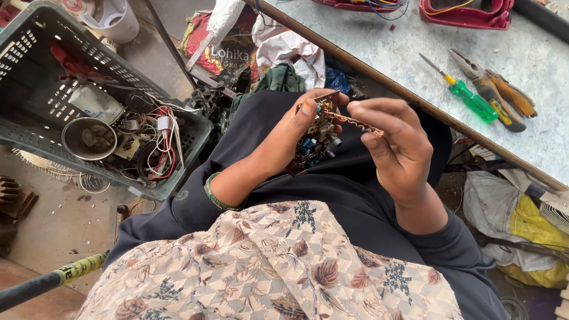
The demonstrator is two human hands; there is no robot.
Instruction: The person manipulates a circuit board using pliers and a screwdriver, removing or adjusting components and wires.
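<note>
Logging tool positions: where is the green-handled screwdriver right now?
In the head view, the green-handled screwdriver lies on the table at upper right, just left of the pliers, beyond the right hand.

We see a brown, matt circuit board [316, 131] held over dark, smooth cloth on the lap, its parts showing blue plastic and small shiny metal cans. From the board a twisted, coppery wire [354, 122] runs to the right hand [398, 145]; the left hand [294, 131] wears a glossy green bangle [214, 194] at the wrist. Below the board lies a soft printed cloth [278, 266] with a leaf pattern. Left of the board stands a grey plastic crate [35, 71], dull and dusty, holding a metal bowl [89, 138]. Right of the board, on a pale, mottled, worn tabletop [415, 53], lie a screwdriver [459, 89] with a glossy clear green plastic handle and pliers [495, 92] of dull metal with orange grips.
</note>
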